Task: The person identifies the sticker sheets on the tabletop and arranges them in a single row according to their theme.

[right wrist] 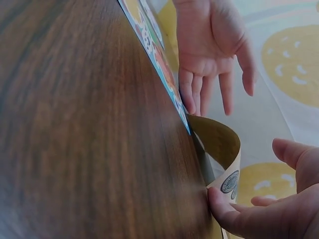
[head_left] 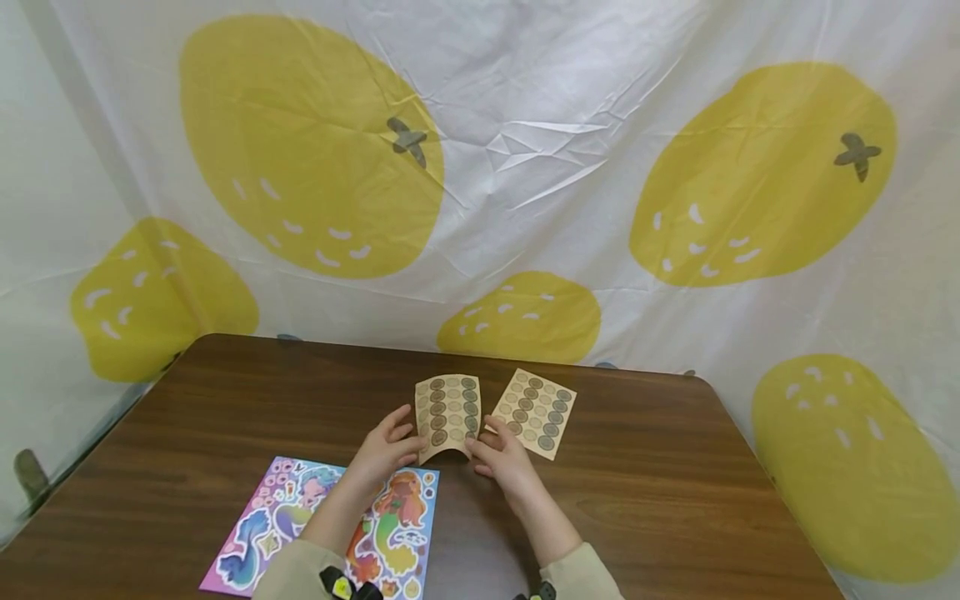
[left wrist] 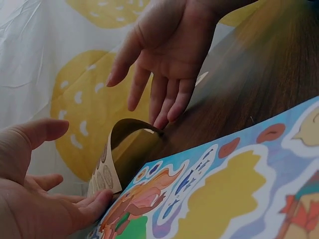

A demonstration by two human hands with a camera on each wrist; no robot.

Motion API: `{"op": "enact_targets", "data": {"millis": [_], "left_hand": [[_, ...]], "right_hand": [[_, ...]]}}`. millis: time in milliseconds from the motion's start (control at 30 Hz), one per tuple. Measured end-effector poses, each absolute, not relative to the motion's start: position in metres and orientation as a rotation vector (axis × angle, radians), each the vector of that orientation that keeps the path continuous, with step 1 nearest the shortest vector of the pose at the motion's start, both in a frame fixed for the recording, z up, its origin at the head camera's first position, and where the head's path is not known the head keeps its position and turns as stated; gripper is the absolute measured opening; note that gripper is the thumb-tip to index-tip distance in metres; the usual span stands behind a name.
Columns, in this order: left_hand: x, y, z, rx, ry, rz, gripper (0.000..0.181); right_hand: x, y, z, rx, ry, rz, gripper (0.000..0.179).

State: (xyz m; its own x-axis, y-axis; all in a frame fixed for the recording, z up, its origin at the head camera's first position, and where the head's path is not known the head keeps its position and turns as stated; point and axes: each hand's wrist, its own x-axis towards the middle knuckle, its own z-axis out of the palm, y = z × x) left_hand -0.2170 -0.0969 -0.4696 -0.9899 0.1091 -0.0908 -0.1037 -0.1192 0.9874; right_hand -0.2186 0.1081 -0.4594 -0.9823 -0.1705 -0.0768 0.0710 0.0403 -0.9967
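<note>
A tan sheet point(head_left: 454, 407) printed with columns of round stickers stands arched over the table, its middle bowed upward. My left hand point(head_left: 381, 452) touches its left edge with fingertips, the fingers loosely extended. At the opposite edge, the fingertips of my right hand point(head_left: 507, 463) rest against the paper, thumb apart from it. In the left wrist view the curled sheet point(left wrist: 117, 154) shows its underside between both hands. The right wrist view shows the same bowed paper point(right wrist: 222, 142). Another sheet of round stickers point(head_left: 542, 408) lies flat just beyond my right hand.
A colourful mermaid sticker sheet point(head_left: 247, 533) lies at the front left, partly under my left forearm. The dark wooden table point(head_left: 660, 492) reaches back to a white curtain point(head_left: 540, 208) with large yellow fruit prints.
</note>
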Motion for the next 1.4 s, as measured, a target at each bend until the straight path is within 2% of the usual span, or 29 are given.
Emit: {"op": "enact_targets", "data": {"millis": [667, 1033, 1400], "left_hand": [[-0.214, -0.088, -0.472, 0.01, 2.042, 2.132, 0.074], [-0.212, -0.079, -0.473, 0.065, 2.214, 2.152, 0.066], [-0.211, -0.076, -0.473, 0.108, 2.358, 2.135, 0.073]], "right_hand": [[-0.215, 0.106, -0.46, -0.166, 2.112, -2.052, 0.071], [-0.214, 0.104, -0.46, -0.167, 2.08, -2.08, 0.069], [-0.215, 0.104, -0.463, -0.175, 2.126, -2.101, 0.069]]}}
